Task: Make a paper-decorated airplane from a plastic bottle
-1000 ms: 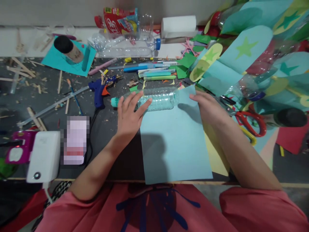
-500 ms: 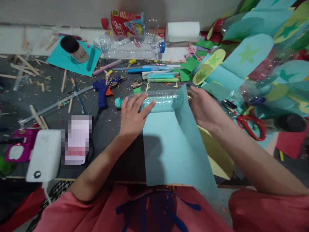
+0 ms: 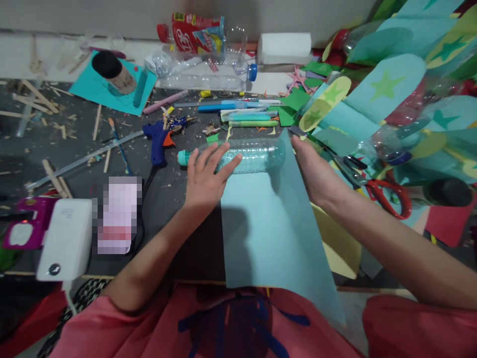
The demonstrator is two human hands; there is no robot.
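A clear plastic bottle with a teal cap (image 3: 261,154) lies on its side across the far end of a light blue paper sheet (image 3: 272,223). My left hand (image 3: 208,174) is curved over the bottle near its cap, fingers apart, holding it down. At the bottle's base the sheet's right edge bends upward. My right hand (image 3: 315,166) is against the outside of that raised edge, its fingers mostly hidden behind the paper. The near end of the sheet hangs over the table edge.
A blue glue gun (image 3: 160,141) lies left of the bottle. Red-handled scissors (image 3: 387,196) are beside my right forearm. A phone (image 3: 119,214) and white power bank (image 3: 67,238) sit at left. Pens (image 3: 253,117) and clear bottles (image 3: 208,79) lie behind. Paper-decorated bottles (image 3: 387,84) fill the right.
My right hand has shifted slightly right and come closer against the raised paper edge, and its fingers show less. The scissors show more. My left hand and the bottle keep their place.
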